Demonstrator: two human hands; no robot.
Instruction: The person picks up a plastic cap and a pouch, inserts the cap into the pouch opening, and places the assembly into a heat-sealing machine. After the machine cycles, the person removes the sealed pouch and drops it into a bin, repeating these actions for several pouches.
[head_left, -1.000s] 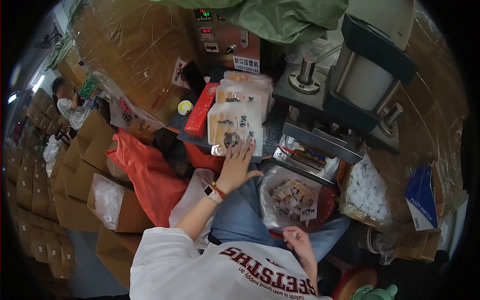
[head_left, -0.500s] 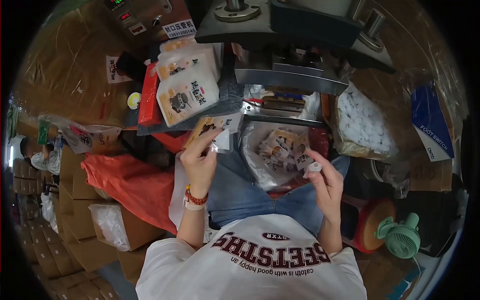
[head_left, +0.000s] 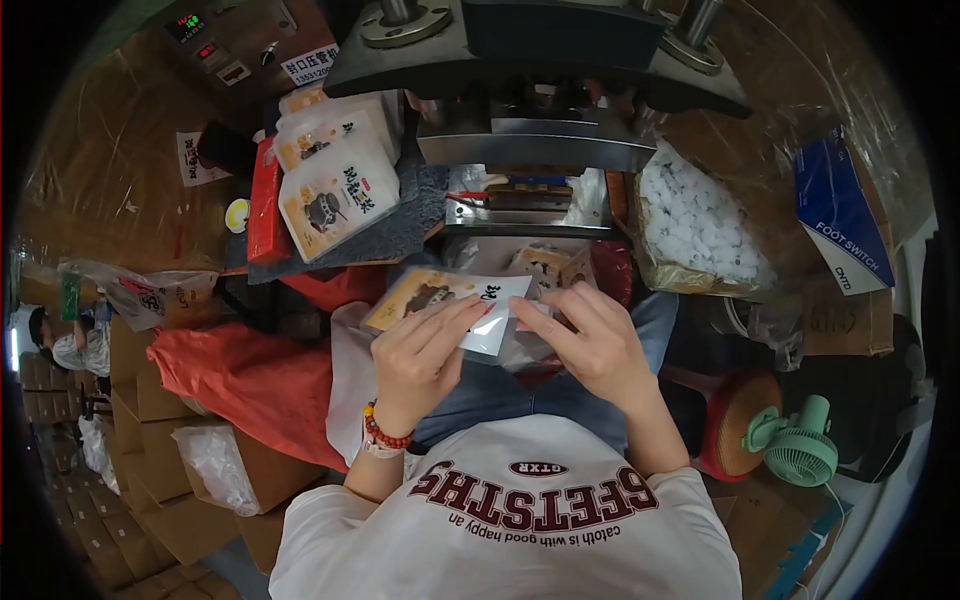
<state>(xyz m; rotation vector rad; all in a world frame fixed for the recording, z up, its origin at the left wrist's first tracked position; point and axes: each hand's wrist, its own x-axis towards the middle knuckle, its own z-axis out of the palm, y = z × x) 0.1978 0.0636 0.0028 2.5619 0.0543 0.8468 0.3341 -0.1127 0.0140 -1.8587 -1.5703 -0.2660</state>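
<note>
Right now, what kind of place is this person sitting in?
Probably a small packing workshop. Both hands hold a printed plastic pouch below a grey metal sealing press; more printed pouches are stacked beside it, and brown cardboard boxes are piled on the floor.

Head cam, close, fwd-down over lap toward press machine (head_left: 540, 60)

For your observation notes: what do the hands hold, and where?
Both hands, left hand and right hand, hold one printed pouch by its near, clear end.
</note>
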